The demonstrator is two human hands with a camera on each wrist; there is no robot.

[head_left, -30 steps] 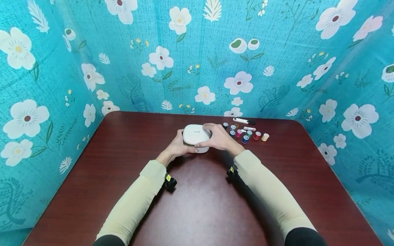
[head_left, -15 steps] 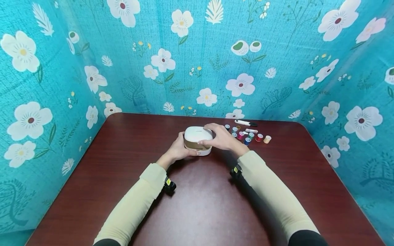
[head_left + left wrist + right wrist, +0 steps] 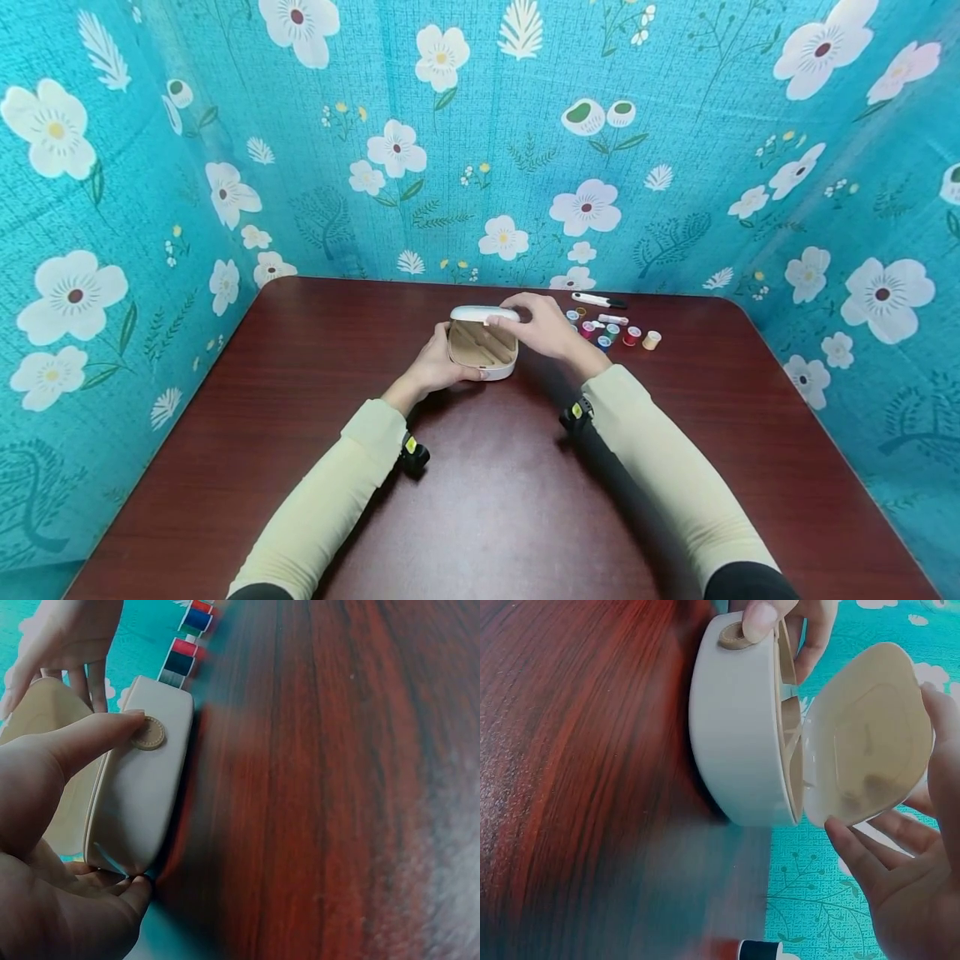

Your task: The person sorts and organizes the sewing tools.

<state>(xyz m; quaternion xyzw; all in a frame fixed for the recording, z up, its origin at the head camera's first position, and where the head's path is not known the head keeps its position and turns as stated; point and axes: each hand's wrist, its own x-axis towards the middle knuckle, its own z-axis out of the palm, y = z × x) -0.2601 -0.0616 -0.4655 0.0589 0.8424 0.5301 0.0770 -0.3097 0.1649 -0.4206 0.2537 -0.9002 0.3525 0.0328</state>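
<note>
A small white case with rounded corners stands on the table, its lid raised on the far side. Several dividers cross its beige inside. My left hand [image 3: 433, 362] grips the white base [image 3: 142, 795] at the left, with the thumb on the front beside a round tan tab [image 3: 150, 733] and fingers at the bottom edge. My right hand [image 3: 546, 327] pinches the rim of the lid [image 3: 870, 727], thumb on one edge and fingers on the other. The lid's smooth beige underside faces the right wrist camera. Part of the base's inside is hidden by the lid.
Right of the case lie several thread spools, among them a red spool [image 3: 633, 335], a blue spool [image 3: 603, 342] and a cream spool [image 3: 652, 340]. A slim white and black tool [image 3: 596, 300] lies behind them. Flowered blue cloth [image 3: 480, 150] hangs along the table's far edge.
The lid has swung up and back under my right hand, from closed to wide open, and the divided inside now shows. My left hand stays on the base.
</note>
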